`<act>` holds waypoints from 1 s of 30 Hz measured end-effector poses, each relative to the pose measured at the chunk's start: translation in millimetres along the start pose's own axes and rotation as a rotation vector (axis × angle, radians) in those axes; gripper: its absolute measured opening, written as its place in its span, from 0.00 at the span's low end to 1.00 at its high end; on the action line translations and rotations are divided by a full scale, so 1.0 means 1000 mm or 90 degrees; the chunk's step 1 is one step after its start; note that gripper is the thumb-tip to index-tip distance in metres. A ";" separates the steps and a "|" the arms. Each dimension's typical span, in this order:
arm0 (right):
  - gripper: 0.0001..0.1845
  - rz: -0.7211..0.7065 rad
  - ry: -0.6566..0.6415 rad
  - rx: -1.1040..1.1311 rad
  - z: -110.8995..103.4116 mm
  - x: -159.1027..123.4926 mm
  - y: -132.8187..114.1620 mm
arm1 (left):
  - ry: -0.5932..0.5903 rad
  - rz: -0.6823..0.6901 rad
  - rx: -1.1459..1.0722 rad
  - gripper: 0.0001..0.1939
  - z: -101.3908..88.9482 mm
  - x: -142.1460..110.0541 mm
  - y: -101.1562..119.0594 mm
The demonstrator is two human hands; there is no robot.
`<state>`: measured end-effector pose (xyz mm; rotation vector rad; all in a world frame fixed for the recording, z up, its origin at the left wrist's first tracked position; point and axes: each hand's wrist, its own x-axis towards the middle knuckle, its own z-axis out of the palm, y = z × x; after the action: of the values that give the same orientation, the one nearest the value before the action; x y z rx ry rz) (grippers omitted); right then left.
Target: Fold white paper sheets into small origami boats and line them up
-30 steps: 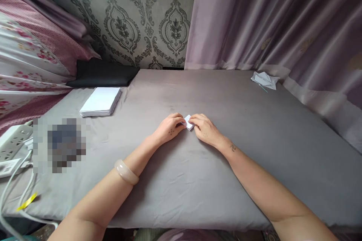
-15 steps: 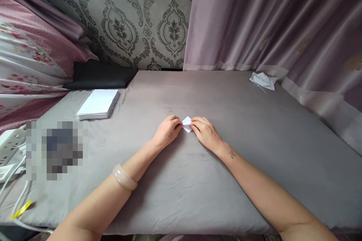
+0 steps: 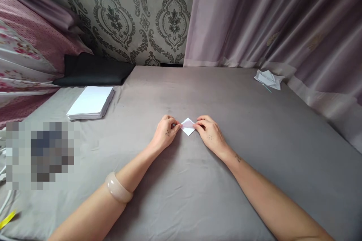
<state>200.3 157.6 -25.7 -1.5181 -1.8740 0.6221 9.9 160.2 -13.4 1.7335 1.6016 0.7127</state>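
With fingers [image 3: 174, 121] of the left hand [image 3: 164, 132] drawn narrow against the thumb, pinched the left corner of a small folded white paper [image 3: 188, 130]. With the right hand [image 3: 210, 132], pinched the opposite corner in the same close grip. Held the paper as a diamond between both hands, near the middle of the grey cloth [image 3: 181, 180], one free corner pointing toward the body and the other toward the wall. Saw a line across it from grip to grip, with a slightly shaded half beyond and a brighter half nearer. Could not tell contact from gap between its underside and the cloth.

Wore a pale bangle [image 3: 118, 188] on the left forearm and dark dotted marks [image 3: 167, 133] on the backs of both hands.

Had a thick stack of white sheets [image 3: 90, 101] well apart to the left, just in front of a black folded item [image 3: 96, 69]. Saw loose white papers [image 3: 270, 79] at the far right corner, beside a thin teal strip [image 3: 267, 88]. Noticed a pixelated patch [image 3: 52, 150] nearer on the left, too coarse to make out, and a yellow strip [image 3: 7, 219] at the near left edge, close to a white cable [image 3: 5, 201]. Faced a patterned wall [image 3: 144, 22], between floral fabric [image 3: 25, 52] on the left and a mauve curtain [image 3: 243, 15] on the right.
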 end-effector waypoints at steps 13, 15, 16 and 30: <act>0.09 0.050 0.046 -0.034 0.007 0.002 -0.003 | 0.037 0.043 0.036 0.11 0.013 0.004 -0.012; 0.09 0.061 0.050 -0.030 0.008 0.003 -0.004 | 0.038 0.034 0.036 0.11 0.013 0.004 -0.012; 0.09 0.065 0.051 -0.029 0.008 0.003 -0.004 | 0.036 0.026 0.038 0.11 0.012 0.004 -0.011; 0.09 0.105 0.015 -0.009 0.004 0.008 -0.004 | -0.002 -0.045 0.064 0.10 0.002 0.008 0.001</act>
<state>193.7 165.0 -23.5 -1.6946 -1.7514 0.6632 13.2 167.4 -14.1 1.7376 1.7145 0.6049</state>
